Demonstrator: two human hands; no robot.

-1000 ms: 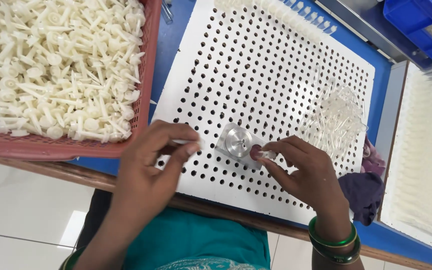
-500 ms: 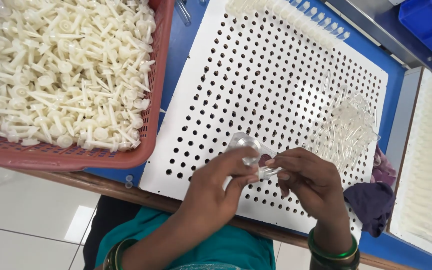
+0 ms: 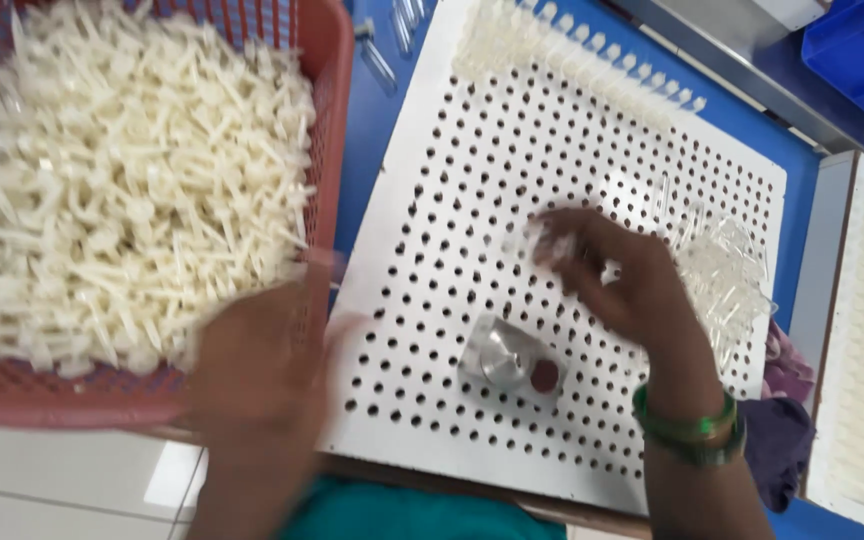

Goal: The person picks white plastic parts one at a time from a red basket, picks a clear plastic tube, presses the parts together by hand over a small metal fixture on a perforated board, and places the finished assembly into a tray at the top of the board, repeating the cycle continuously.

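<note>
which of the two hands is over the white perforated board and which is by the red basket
The right hand, with green bangles at the wrist, is over the white perforated board. The blurred left hand is at the red basket's near corner.

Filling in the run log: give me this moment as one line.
left hand: at red basket edge, blurred | right hand: on perforated board, holding small clear piece | metal block: lying on board

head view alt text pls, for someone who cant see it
Seen from above, a person's right hand reaches over a white perforated board, while the blurred left hand is at the edge of a red basket of white plastic parts. A small metal piece lies on the board, clear tubes to its right.
</note>
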